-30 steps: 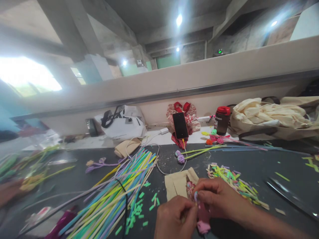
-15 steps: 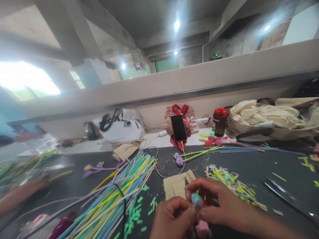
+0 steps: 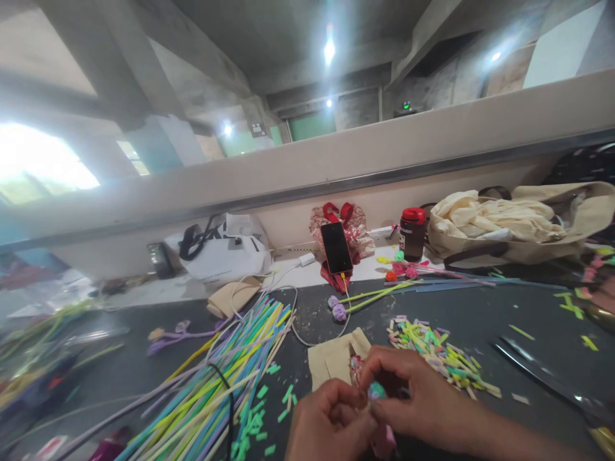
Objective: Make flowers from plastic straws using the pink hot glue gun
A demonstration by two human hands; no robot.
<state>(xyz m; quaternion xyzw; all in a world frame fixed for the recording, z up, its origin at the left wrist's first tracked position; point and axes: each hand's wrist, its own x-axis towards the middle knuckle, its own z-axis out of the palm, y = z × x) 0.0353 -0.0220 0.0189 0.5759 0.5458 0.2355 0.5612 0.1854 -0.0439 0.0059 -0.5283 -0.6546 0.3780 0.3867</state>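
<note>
A small teal-and-purple craft flower point(image 3: 376, 390) is pinched between my two hands, low in the middle of the head view. My left hand point(image 3: 329, 422) is closed, its fingertips gripping at the flower's base. Curled round the flower from the other side is my right hand point(image 3: 408, 394), also closed. Under the hands shows a pink piece point(image 3: 384, 440), partly hidden. A pointed tool with a pinkish patterned part point(image 3: 355, 366) lies just beyond my fingers, over a tan cloth point(image 3: 331, 360). Its kind is unclear.
Long coloured strips point(image 3: 225, 371) lie left of my hands, with green snippets point(image 3: 257, 416) beside them. A pile of cut pieces point(image 3: 437, 352) sits to the right. Behind stand a phone point(image 3: 336, 248), a red-lidded bottle point(image 3: 412, 235) and finished flowers point(image 3: 339, 312). Metal tweezers point(image 3: 538, 371) lie far right.
The view has turned slightly right, so things sit further left. My fingers have closed in more over the flower. Another person's hand at the left has drawn back.
</note>
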